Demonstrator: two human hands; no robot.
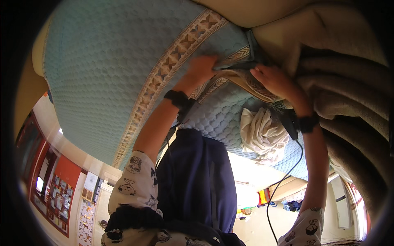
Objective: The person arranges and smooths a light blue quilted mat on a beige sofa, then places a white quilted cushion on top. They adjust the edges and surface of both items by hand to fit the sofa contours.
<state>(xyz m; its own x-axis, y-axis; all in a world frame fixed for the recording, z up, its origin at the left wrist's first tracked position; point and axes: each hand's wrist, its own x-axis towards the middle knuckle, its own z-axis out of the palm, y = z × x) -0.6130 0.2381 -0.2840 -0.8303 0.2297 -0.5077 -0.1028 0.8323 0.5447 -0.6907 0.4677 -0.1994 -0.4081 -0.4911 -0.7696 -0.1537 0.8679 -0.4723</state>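
Note:
A pale blue quilted sofa cover [104,61] with a patterned brown band spreads over the seat before me. My left hand [203,68] is closed on a fold of this cover near its narrow patterned trim and looks blurred. On the right, my right hand [272,80] lies against the lifted, folded edge of the cover, fingers bent; whether it grips the cloth I cannot tell. Between my hands the edge is bunched, with its tan underside showing. Below my right hand, a crumpled cream cloth [263,132] rests on the blue quilting.
A thick brown blanket [347,80] lies in folds at the right, beside the beige sofa back [277,33]. Black cables [284,178] hang from devices strapped to both wrists. Clothing [291,205] and colourful items lie farther off near the floor; a red-framed cabinet [61,190] stands at the left.

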